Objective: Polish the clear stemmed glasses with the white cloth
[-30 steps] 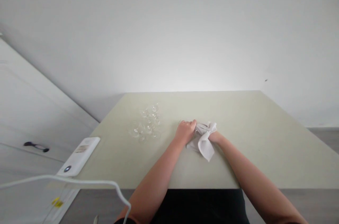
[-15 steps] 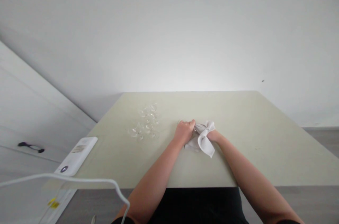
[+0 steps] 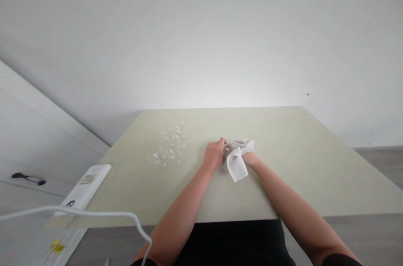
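My left hand [image 3: 214, 155] is curled around a small clear glass [image 3: 226, 149] over the middle of the pale table [image 3: 283, 173]; only a sliver of the glass shows between the hands. My right hand [image 3: 250, 157] is wrapped in a white cloth [image 3: 236, 161] and presses it against the glass, with one corner of the cloth hanging toward me. Most of the right hand's fingers are hidden by the cloth.
Several clear glasses [image 3: 170, 146] stand clustered left of my hands. A white power bank [image 3: 83, 190] lies at the table's left front corner, with a white cable [image 3: 94, 215] arcing across the near left. A white cabinet with a dark handle [image 3: 28, 178] stands at the left.
The hands, glass and cloth have stayed together; the cloth's hanging corner has shifted and shortened a little. The view has drifted slightly to the right.
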Action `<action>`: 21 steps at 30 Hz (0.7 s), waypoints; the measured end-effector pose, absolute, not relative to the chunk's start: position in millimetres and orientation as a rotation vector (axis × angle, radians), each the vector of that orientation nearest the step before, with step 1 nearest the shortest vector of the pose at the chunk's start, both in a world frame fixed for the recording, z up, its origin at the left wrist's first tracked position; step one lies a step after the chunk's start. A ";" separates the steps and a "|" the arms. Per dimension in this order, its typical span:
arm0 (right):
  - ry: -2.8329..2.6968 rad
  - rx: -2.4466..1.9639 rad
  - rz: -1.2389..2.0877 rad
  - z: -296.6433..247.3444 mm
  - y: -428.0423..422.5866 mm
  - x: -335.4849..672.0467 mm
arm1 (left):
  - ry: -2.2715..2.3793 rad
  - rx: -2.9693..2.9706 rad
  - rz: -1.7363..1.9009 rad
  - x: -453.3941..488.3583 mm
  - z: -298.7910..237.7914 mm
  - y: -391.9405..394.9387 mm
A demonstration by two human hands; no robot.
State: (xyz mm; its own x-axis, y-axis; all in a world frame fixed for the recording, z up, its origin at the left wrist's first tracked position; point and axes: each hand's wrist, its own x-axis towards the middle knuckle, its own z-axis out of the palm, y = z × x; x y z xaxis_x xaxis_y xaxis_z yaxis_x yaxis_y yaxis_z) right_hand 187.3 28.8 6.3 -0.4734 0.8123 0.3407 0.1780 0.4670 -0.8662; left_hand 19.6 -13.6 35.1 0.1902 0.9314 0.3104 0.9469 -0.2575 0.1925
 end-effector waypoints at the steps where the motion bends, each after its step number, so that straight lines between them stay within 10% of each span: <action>1: -1.907 -0.819 0.996 7.3 28.7 187.0 | -1.911 -2.377 -0.606 19.7 36.6 -13.8; 12: -1.308 -0.894 0.955 6.9 32.6 191.9 | -2.185 -2.141 -1.612 7.9 23.7 0.7; 21: -1.278 -0.920 0.924 7.1 30.8 195.4 | -2.153 -2.263 -1.746 17.6 10.4 20.1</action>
State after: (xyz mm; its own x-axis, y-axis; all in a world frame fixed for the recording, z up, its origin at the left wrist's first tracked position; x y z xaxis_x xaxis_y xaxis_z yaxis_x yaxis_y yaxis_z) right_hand 195.4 30.8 7.1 0.0660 0.9313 0.3583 -0.0482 0.3616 -0.9311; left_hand 17.6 20.1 10.4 -0.1436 0.9317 0.3338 0.5190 -0.2163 0.8269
